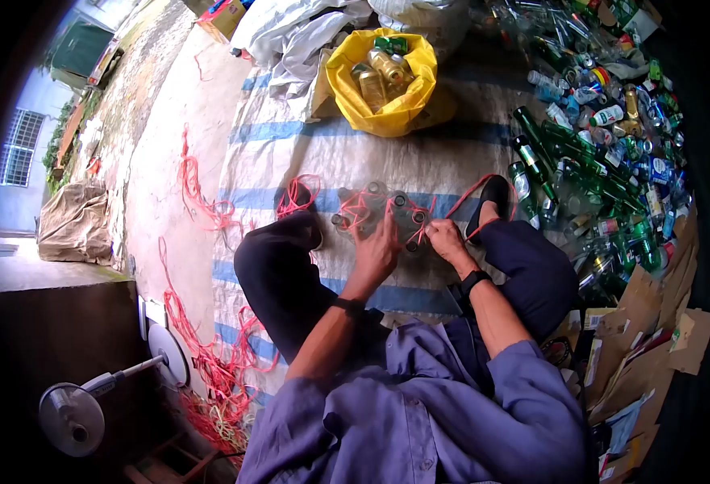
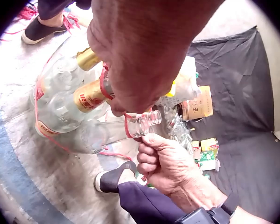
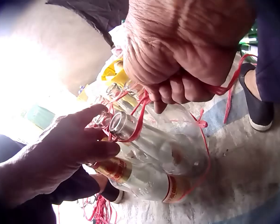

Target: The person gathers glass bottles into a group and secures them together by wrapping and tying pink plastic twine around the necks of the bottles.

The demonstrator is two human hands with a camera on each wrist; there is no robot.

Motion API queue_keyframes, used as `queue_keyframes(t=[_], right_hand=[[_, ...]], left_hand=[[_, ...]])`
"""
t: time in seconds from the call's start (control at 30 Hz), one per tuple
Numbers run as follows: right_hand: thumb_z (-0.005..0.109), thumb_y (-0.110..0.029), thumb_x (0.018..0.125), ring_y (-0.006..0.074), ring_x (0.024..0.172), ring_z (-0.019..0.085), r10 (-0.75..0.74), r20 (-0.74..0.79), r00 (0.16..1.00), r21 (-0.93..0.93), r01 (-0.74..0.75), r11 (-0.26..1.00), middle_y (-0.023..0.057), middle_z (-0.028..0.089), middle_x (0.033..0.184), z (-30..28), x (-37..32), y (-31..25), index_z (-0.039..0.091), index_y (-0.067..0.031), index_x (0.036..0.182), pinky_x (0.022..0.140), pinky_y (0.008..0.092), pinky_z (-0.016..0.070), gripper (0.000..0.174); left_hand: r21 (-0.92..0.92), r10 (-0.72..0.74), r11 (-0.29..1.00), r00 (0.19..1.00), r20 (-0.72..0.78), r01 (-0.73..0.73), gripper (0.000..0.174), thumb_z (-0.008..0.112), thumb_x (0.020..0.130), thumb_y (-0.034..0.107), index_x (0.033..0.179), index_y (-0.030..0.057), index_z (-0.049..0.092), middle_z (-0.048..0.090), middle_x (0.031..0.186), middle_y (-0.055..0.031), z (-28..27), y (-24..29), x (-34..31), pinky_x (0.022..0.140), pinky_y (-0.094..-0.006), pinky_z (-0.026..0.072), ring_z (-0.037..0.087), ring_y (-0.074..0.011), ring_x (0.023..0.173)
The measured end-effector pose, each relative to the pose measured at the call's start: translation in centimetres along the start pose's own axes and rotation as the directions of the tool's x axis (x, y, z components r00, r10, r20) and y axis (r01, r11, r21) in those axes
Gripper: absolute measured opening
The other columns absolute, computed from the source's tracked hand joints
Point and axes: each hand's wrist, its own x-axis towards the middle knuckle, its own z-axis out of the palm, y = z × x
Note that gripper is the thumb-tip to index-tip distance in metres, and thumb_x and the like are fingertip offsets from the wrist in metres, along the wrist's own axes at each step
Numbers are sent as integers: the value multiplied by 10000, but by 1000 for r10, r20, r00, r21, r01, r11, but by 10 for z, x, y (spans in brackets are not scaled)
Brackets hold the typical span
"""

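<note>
A cluster of clear glass bottles (image 1: 376, 194) (image 2: 65, 112) (image 3: 154, 172) stands between the person's feet, some with gold neck labels. Red string (image 2: 127, 126) (image 3: 141, 122) loops round the necks, and another loop circles the bodies lower down. The left hand (image 1: 376, 254) (image 2: 140, 60) (image 3: 60, 149) grips a bottle neck among the string, thumb and forefinger on either side; its fingertips are partly hidden. Curled fingers of the right hand (image 1: 449, 242) (image 2: 170, 165) (image 3: 182, 51) pinch the red string beside the bottle mouths, and a length trails from that fist.
A yellow bag (image 1: 383, 125) of cans stands ahead on the striped sheet (image 1: 262, 198). Green bottles and cans (image 1: 605, 161) are piled to the right, with cardboard (image 1: 637, 339) below. Tangled red string (image 1: 226, 371) and a fan (image 1: 72, 419) are at left. Both shoes flank the bottles.
</note>
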Motion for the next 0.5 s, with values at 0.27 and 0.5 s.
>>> queue_keyframes(t=[0.27,0.5], right_hand=[[711,-172,796,139,528,537,345,191,919,461,-394,795,39,583,603,14,4,10,665,-4,675,485,325,380,212],[756,-168,708,120,447,466,401,237,885,338,-462,820,23,527,534,14,16,4,667,-22,654,401,327,301,179]], left_hand=[[-60,-47,998,982,-182,36,554,588,824,134,1330,-33,437,586,1136,-158,-51,27,10,995,-585,296,571,-318,1087],[-380,65,925,995,80,-30,438,540,832,82,1266,22,518,606,1222,-179,-26,27,17,973,-439,419,558,-365,1126]])
